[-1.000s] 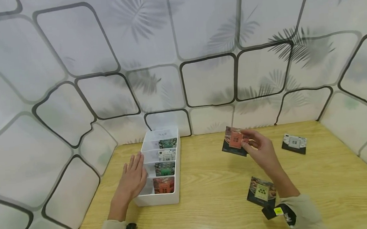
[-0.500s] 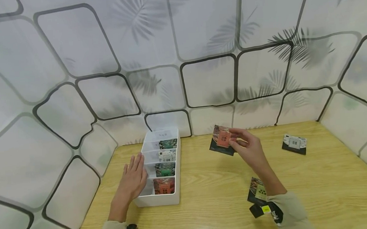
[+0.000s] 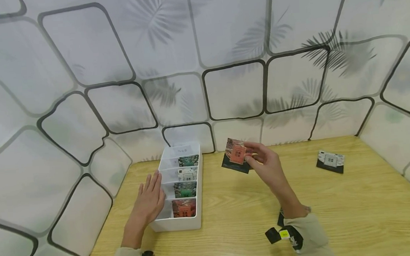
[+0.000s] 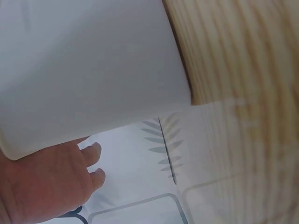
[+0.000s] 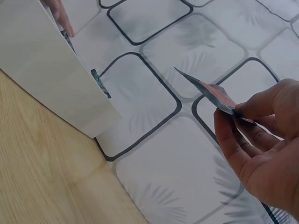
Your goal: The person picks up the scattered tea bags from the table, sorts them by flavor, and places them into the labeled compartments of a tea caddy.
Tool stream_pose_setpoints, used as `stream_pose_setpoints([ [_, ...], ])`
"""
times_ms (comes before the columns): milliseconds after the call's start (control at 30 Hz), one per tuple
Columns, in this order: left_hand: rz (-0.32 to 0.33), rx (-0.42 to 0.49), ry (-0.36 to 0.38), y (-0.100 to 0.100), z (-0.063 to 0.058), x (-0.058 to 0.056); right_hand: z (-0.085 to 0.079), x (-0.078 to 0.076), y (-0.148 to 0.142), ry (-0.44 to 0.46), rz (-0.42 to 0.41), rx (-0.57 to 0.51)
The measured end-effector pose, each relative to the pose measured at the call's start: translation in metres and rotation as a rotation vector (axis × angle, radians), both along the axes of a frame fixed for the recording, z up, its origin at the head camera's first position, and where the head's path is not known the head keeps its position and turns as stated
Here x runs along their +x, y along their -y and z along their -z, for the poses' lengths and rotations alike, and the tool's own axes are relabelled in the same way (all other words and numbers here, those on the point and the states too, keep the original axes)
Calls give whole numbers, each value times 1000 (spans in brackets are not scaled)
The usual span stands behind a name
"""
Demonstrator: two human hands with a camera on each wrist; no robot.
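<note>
My right hand (image 3: 268, 166) pinches a flat square packet (image 3: 235, 156) with a red label and dark lower part, held up above the table. In the right wrist view the packet (image 5: 214, 94) is seen nearly edge-on between thumb and fingers. My left hand (image 3: 148, 198) rests with straight fingers along the left side of a white divided box (image 3: 176, 223). Packets stand in its compartments: a red one (image 3: 184, 208) at the front, a green one (image 3: 185, 190), a white one (image 3: 187, 174) and a dark green one (image 3: 188, 160) behind. The rearmost compartment shows no packet.
A white and black packet (image 3: 330, 161) lies on the wooden table (image 3: 232, 220) at the right. Another packet (image 3: 280, 218) is mostly hidden under my right forearm. A patterned wall covering (image 3: 234, 91) rises behind the table and on both sides.
My right hand has carried the red-labelled packet leftward toward the box, and its forearm now covers most of the packet lying below. The left hand stays in place.
</note>
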State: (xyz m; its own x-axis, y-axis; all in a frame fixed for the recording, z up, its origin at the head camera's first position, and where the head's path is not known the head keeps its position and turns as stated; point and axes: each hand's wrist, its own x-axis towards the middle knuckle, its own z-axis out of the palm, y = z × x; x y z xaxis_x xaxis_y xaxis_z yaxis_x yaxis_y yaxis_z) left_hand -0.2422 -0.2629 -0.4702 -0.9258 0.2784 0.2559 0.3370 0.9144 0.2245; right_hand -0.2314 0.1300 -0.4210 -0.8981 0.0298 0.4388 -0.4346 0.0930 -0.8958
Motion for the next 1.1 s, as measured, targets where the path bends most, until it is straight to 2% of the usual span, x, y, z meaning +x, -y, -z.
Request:
stream_pose_setpoints([
  [200,0,-22,-4,1,0,-2,-2,-2,11,15,-21,-44],
  [600,-5,-9,-2,-2,-2,0,-6,-4,36,50,-78,-137],
  [900,-2,-12,3,-1,0,-3,0,-1,51,76,-94,-166],
  [1100,-3,-6,4,0,1,-3,5,2,67,52,-127,-158],
])
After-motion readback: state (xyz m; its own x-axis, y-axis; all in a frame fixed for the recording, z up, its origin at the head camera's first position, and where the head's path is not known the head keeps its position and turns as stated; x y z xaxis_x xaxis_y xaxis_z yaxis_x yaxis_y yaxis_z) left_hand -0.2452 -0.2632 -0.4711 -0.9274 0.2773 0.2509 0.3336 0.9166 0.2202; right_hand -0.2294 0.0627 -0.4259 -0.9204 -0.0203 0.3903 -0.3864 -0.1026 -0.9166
